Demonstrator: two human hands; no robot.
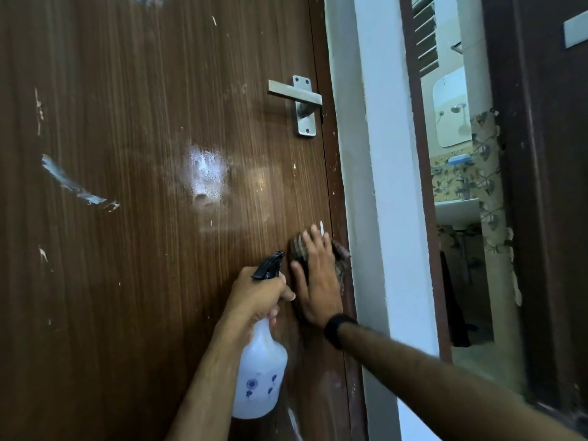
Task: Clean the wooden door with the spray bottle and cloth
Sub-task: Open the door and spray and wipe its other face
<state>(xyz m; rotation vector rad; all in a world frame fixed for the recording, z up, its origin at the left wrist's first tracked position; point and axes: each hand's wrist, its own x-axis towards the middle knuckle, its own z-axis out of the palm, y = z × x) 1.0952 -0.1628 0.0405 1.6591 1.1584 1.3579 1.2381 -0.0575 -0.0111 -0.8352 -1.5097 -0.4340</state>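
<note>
Brown wooden door point(143, 218) fills view, wet patch below handle point(299, 100). Right hand point(315, 278) flat, fingers spread, presses dark cloth point(339, 259) against door edge to wipe. Left hand point(257, 294) wraps spray bottle point(259, 370) neck, nozzle toward door, ready.

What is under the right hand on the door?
A dark cloth lies under the right hand, pressed flat against the wooden door. Its edges show above and right of the fingers; the middle of the cloth and the door surface behind it are covered.
</note>
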